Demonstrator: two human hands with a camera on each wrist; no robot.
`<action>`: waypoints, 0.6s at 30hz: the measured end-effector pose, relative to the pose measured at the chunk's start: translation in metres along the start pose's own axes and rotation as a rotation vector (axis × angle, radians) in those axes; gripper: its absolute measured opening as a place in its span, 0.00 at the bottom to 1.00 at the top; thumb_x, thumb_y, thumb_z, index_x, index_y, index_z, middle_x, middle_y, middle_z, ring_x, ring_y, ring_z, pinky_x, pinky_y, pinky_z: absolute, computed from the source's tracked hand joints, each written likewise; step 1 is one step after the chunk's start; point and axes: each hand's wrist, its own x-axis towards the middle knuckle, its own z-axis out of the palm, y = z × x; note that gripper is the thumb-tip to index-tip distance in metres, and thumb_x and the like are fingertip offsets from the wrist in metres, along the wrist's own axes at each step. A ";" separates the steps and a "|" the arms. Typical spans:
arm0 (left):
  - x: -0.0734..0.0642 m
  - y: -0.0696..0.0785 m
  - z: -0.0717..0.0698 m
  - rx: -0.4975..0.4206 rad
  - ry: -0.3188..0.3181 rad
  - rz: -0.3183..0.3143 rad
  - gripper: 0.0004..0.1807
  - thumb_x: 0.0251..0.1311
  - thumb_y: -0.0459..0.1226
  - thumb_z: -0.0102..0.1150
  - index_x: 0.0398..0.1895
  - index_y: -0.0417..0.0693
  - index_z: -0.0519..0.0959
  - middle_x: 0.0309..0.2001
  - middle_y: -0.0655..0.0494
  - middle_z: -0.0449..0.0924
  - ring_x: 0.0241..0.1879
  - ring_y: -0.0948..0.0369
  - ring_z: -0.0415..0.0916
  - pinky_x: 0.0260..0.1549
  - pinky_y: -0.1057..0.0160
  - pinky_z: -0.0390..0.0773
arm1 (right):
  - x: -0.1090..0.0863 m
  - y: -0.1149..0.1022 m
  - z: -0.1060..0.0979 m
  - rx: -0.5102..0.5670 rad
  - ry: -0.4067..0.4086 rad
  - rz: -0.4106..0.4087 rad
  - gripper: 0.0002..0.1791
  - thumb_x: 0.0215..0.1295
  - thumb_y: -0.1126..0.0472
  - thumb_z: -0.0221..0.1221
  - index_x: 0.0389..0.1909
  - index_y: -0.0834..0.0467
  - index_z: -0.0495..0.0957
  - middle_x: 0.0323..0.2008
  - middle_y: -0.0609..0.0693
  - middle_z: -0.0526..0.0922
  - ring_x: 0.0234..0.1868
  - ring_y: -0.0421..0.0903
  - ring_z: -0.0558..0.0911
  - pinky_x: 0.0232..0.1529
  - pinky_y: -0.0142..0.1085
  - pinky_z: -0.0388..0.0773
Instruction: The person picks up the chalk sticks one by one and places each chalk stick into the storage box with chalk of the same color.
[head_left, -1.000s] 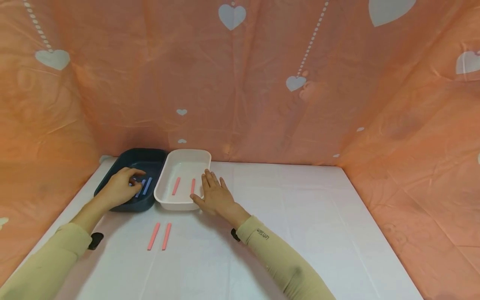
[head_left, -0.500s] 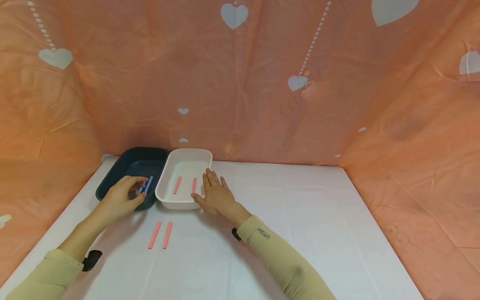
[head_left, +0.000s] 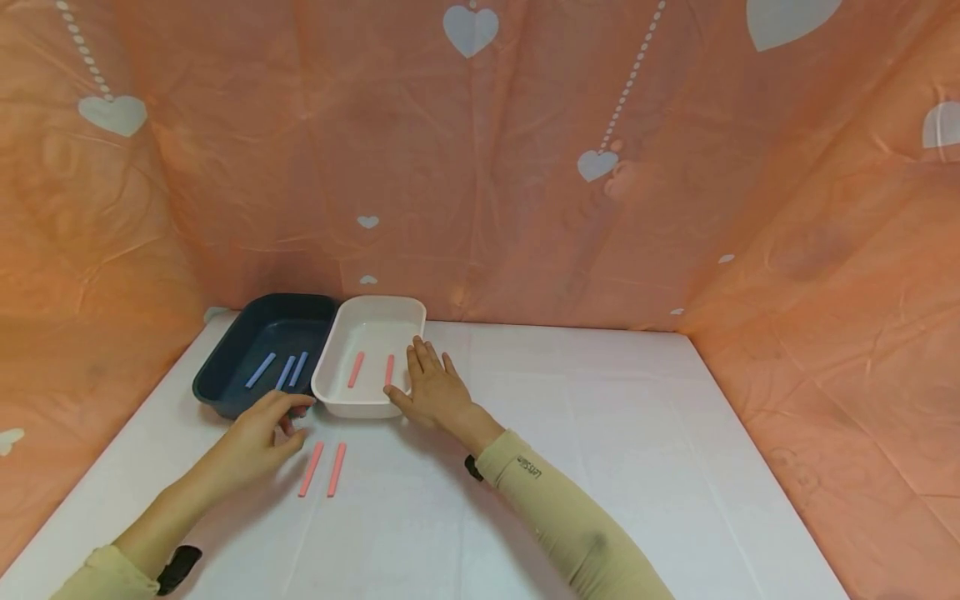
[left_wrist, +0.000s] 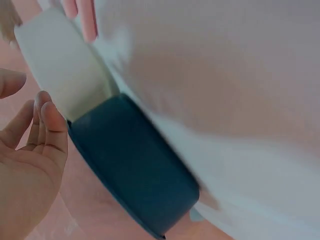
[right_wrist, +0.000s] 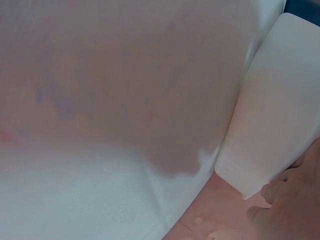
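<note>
My left hand point(head_left: 262, 433) is over the table just in front of the dark blue tray point(head_left: 217, 400), fingers loosely bent. In the left wrist view a gap with nothing in it shows between the thumb and fingers point(left_wrist: 42, 120). Three slim blue sticks lie in the dark tray, among them a slanted blue stick point(head_left: 260, 370) on the left. With fingers spread, my right hand point(head_left: 435, 392) rests at the right rim of the white tray point(head_left: 360, 410). Inside that tray are two pink sticks, one a left pink stick point(head_left: 356, 369).
Two more sticks, a left pink stick point(head_left: 311, 469) and a right pink stick point(head_left: 337, 469), lie side by side on the white table point(head_left: 600, 467), close to my left hand. The trays stand touching near an orange curtain point(head_left: 525, 208) with hearts.
My left hand has drawn back out of the dark tray toward the table's front, uncovering the blue sticks there. The right hand stays at the white tray.
</note>
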 end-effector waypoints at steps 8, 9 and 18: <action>-0.005 0.006 0.011 0.010 -0.193 -0.184 0.24 0.57 0.30 0.70 0.57 0.36 0.79 0.41 0.54 0.73 0.37 0.61 0.71 0.33 0.63 0.76 | -0.001 0.000 -0.002 -0.004 0.005 0.001 0.47 0.79 0.31 0.37 0.84 0.59 0.44 0.85 0.52 0.39 0.84 0.47 0.42 0.81 0.46 0.41; -0.005 0.006 0.012 0.016 -0.209 -0.193 0.23 0.57 0.31 0.70 0.57 0.36 0.79 0.41 0.54 0.73 0.37 0.61 0.72 0.34 0.62 0.76 | -0.001 0.000 -0.001 -0.005 0.004 0.002 0.47 0.79 0.31 0.37 0.84 0.59 0.44 0.85 0.52 0.39 0.84 0.47 0.42 0.81 0.46 0.41; -0.006 0.006 0.018 0.023 -0.294 -0.185 0.20 0.57 0.35 0.72 0.52 0.37 0.81 0.39 0.55 0.72 0.37 0.63 0.70 0.35 0.64 0.75 | 0.001 0.000 0.001 -0.007 0.006 0.004 0.47 0.79 0.31 0.37 0.84 0.59 0.43 0.85 0.51 0.39 0.84 0.47 0.42 0.81 0.47 0.41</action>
